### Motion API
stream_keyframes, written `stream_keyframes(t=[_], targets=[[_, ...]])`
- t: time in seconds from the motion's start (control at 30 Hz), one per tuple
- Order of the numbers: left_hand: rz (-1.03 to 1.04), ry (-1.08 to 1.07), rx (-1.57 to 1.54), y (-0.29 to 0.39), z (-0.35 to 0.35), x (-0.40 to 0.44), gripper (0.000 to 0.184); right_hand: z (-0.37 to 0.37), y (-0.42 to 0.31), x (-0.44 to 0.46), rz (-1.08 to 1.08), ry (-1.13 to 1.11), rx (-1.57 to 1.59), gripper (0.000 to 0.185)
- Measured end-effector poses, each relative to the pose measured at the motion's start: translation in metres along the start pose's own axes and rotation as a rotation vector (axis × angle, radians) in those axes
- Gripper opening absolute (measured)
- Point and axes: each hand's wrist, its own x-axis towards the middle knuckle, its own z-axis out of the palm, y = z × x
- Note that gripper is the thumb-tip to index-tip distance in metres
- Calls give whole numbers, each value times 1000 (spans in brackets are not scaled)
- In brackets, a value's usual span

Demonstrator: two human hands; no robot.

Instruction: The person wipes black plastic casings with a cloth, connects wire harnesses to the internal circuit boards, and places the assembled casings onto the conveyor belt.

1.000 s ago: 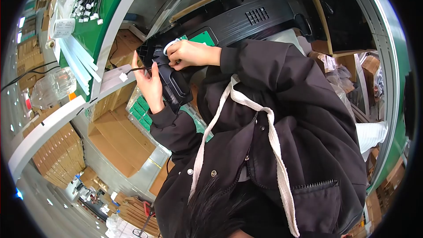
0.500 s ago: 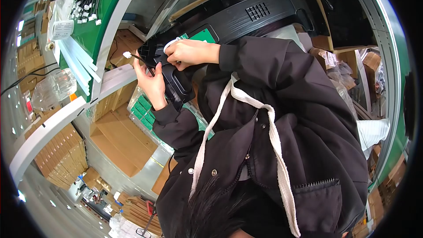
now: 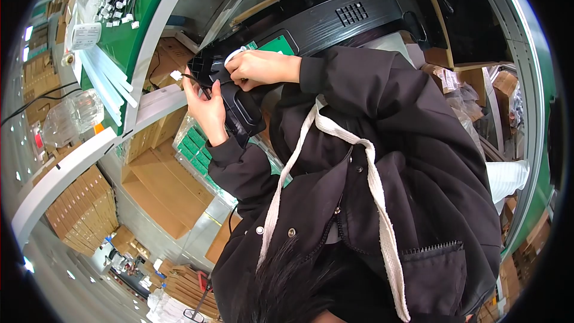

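Left hand [image 3: 206,110]: thumb and fingers apart, at the end of the long black plastic housing [image 3: 314,31]. Right hand [image 3: 260,69]: fingertips bunched over that end; grip obscured. The small white plastic cable connector [image 3: 176,75] projects beyond the left fingers; turning the housing could snag it.

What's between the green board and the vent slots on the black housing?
In the head view, nothing but the surface of the black housing lies between the green board and the vent slots; no loose part shows there.
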Motion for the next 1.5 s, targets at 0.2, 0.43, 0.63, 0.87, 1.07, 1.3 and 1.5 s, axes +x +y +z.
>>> stream_keyframes(t=[0.2,0.43,0.63,0.87,1.07,1.3,1.5], targets=[[6,2,-21,-6,-1,1,66,0,0,-4,16,32,42,14],[25,-16,-121,-4,0,0,64,0,-2,-5,15,49,53,13],[52,-27,-96,-10,-2,2,66,0,0,-4,23,25,43,13],[-12,-48,-99,1,-3,-2,71,-4,-3,-3,37,-21,18,14],[26,6,-12,-10,0,-3,71,-4,0,-4,-71,8,-9,17],[-49,-50,-113,-11,0,-3,82,-2,-1,-1,-222,32,-25,18],[-27,-85,-227,-22,2,-3,89,-4,-2,-2,-203,7,-109,18]])
